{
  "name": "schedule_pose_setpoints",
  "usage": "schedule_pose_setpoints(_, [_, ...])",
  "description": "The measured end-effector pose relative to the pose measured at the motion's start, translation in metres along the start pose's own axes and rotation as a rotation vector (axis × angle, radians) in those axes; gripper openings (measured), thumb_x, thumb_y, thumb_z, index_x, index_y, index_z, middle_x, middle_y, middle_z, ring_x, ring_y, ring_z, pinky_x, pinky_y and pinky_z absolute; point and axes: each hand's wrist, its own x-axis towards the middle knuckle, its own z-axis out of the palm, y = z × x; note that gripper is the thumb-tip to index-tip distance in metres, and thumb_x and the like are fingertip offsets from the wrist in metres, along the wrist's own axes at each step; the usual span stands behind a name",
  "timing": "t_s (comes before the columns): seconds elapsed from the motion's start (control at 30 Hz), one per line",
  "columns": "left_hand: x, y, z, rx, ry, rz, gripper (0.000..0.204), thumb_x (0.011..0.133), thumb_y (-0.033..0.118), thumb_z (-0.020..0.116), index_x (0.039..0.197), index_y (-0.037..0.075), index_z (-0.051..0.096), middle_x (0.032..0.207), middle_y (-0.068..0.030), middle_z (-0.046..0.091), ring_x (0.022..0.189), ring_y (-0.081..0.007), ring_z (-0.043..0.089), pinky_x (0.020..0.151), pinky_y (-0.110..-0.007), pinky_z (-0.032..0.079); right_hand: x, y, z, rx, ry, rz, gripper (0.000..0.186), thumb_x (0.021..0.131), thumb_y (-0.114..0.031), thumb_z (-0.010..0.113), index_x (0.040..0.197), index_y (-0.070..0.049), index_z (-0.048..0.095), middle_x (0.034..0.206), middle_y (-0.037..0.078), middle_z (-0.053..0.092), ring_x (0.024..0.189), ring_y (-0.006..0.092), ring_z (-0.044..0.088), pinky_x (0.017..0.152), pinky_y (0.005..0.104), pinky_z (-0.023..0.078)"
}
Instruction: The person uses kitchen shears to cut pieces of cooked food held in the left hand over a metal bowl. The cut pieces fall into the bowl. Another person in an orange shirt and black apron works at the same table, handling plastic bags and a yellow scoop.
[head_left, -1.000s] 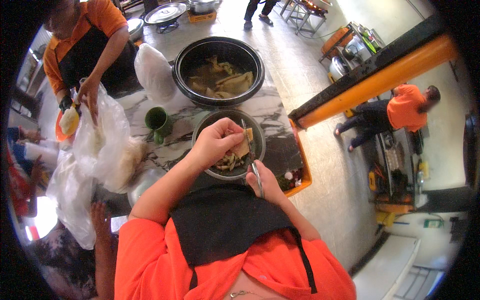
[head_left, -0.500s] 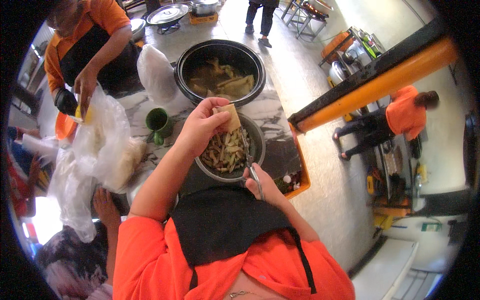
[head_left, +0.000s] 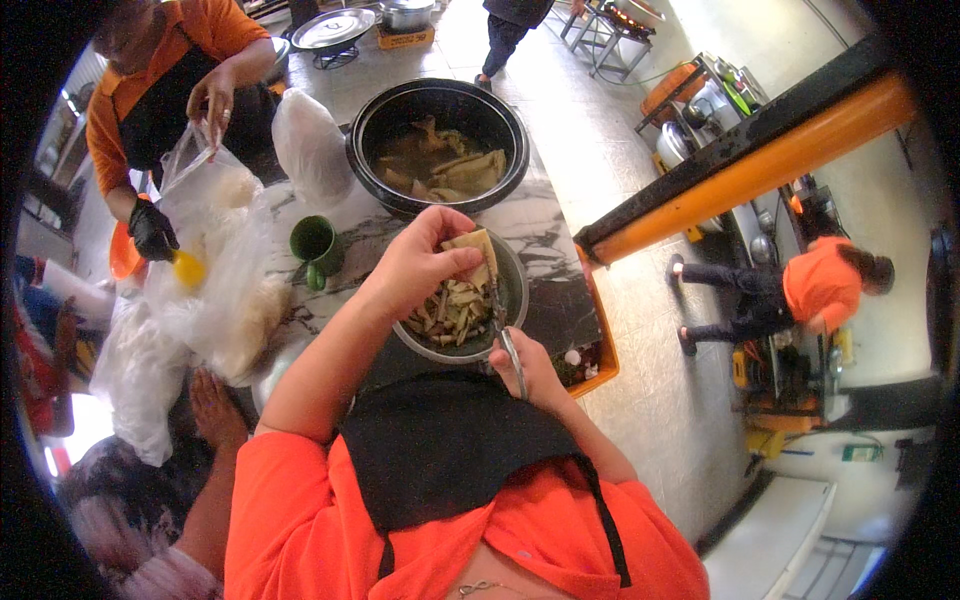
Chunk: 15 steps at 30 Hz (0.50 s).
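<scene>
My left hand pinches a pale yellowish, flat piece of food between thumb and fingers, above a grey metal bowl. My right hand grips a pair of scissors by the handles, at the bowl's right side. The blades point up toward the lower edge of the piece; whether they are closed on it I cannot tell. Many cut pale strips lie in the bowl. Just beyond it stands a large black pot, with bigger pale pieces in cloudy liquid.
Left of the bowl is a green mug; a filled white plastic bag stands behind it. At the left, a co-worker's black-gloved hand holds something yellow near clear bags. An orange crate and an orange-black beam are on the right.
My left hand has moved slightly down and right with the piece, closer to the scissors. The co-worker's hands have spread apart over the bags. Two people in the background have shifted.
</scene>
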Motion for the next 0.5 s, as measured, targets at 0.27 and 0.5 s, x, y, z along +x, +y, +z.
schedule_pose_setpoints(0.27, [-0.0087, 0.0074, 0.0034, 0.035, -0.117, -0.078, 0.046, 0.078, 0.003, 0.065, 0.115, 0.001, 0.037, 0.088, -0.0084, 0.055, 0.078, -0.0135, 0.056, 0.068, -0.025, 0.047, -0.0012, 0.0047, -0.0016, -0.054, -0.005, 0.029, 0.050, 0.082, -0.054, 0.055, 0.083, -0.005, 0.045, 0.069, 0.016, 0.052, 0.066, 0.0383, 0.054, 0.060, 0.0392, 0.043])
schedule_pose_setpoints(0.5, [-0.0093, 0.0083, 0.0034, 0.029, -0.151, -0.107, 0.052, 0.078, 0.003, 0.065, 0.119, 0.002, 0.035, 0.090, -0.0096, 0.057, 0.081, -0.0144, 0.057, 0.070, -0.025, 0.047, -0.0018, -0.0007, -0.0060, -0.069, -0.058, 0.144, 0.054, 0.081, -0.058, 0.055, 0.083, -0.005, 0.045, 0.068, 0.016, 0.051, 0.066, 0.0364, 0.053, 0.060, 0.0393, 0.043])
